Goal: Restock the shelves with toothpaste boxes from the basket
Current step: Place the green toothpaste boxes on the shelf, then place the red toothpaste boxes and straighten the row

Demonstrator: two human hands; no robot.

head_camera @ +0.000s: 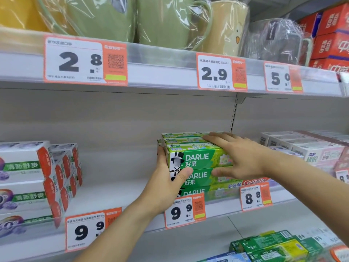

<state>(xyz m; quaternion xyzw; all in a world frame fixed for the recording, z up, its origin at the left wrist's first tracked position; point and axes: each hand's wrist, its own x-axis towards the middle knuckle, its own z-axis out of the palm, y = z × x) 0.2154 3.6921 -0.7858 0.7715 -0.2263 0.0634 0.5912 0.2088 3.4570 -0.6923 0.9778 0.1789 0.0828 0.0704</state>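
A stack of green Darlie toothpaste boxes (200, 159) stands on the middle shelf (117, 193), three high at the front with more rows behind. My left hand (168, 184) grips the stack's left end, thumb across the front of the second box and fingers behind the end. My right hand (238, 156) lies flat over the top right of the stack, fingers straight on the top boxes and thumb against the front of the second box. The basket is out of view.
White and orange toothpaste boxes (37, 178) are stacked at the shelf's left, pale boxes (302, 148) at its right. A Colgate box (255, 181) lies beside the Darlie stack. Wrapped cups (162, 21) fill the shelf above. Green boxes (268, 246) sit on the lower shelf.
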